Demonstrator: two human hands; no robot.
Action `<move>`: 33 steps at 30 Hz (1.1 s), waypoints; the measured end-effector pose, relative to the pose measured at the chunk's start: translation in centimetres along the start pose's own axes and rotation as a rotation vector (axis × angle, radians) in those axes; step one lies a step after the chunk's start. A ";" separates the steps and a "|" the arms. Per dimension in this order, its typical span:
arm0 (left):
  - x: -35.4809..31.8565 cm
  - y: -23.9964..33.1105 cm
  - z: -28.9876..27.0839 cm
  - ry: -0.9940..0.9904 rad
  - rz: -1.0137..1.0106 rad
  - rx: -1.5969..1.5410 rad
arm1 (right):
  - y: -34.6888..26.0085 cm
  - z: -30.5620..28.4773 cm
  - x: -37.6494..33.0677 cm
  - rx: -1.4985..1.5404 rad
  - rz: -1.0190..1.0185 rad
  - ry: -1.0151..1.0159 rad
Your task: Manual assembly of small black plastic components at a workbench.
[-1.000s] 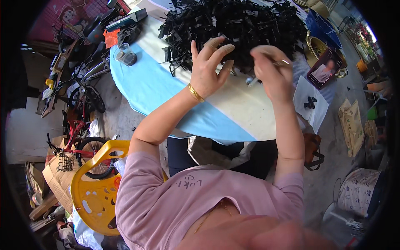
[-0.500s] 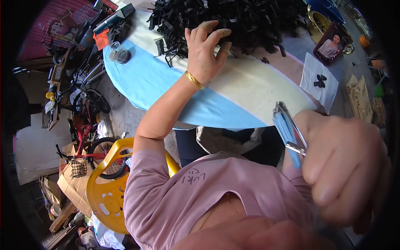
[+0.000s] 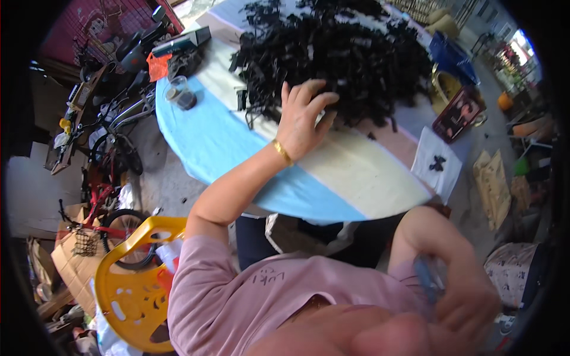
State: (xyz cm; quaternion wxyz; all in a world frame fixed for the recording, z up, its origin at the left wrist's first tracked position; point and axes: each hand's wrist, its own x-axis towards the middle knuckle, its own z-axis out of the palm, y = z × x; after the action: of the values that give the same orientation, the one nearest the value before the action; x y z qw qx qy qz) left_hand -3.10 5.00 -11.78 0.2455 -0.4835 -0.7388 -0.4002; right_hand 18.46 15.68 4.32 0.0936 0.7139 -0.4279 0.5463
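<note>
My left hand (image 3: 301,121), a gold bracelet on its wrist, rests at the near edge of a big heap of small black pieces (image 3: 338,59). Its fingers are apart and bent, with the tips against the pieces; I make out nothing held in them. Down at the lower right, close to my body, my right hand (image 3: 466,305) is closed and blurred. A small hand tool (image 3: 425,276) of blue and silver metal sticks out from it; its exact kind is too blurred to tell.
The table (image 3: 237,133) has a blue, cream and pink striped cover. On it stand a clear cup (image 3: 181,95), a phone (image 3: 457,115) and a white sheet (image 3: 428,155) with a few black pieces. A yellow chair (image 3: 133,291) and red bicycle (image 3: 101,222) are at the left.
My right hand has drawn back and down toward my body with the tool. The view has shifted, so the table sits lower; my left hand stays at the heap.
</note>
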 end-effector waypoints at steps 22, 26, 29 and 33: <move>0.6 -0.4 -1.0 -0.032 0.025 0.111 | 13.3 -6.8 -14.6 -1.319 1.076 0.772; 0.5 0.7 -1.0 -0.284 0.049 -0.085 | 13.2 -7.6 -16.1 -1.398 1.071 0.762; 0.5 0.9 -0.5 -0.209 0.034 -0.214 | 12.8 -7.7 -16.4 -1.352 1.125 0.721; 0.5 1.4 -0.7 -0.061 -0.098 -0.370 | 12.2 -7.0 -15.1 -1.045 1.263 0.805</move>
State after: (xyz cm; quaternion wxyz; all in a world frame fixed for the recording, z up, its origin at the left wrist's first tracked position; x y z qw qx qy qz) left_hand -2.03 4.97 -10.45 0.1099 -0.4956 -0.6826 -0.5257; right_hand 4.28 20.07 -10.04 0.2309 -0.0307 -0.8671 0.4404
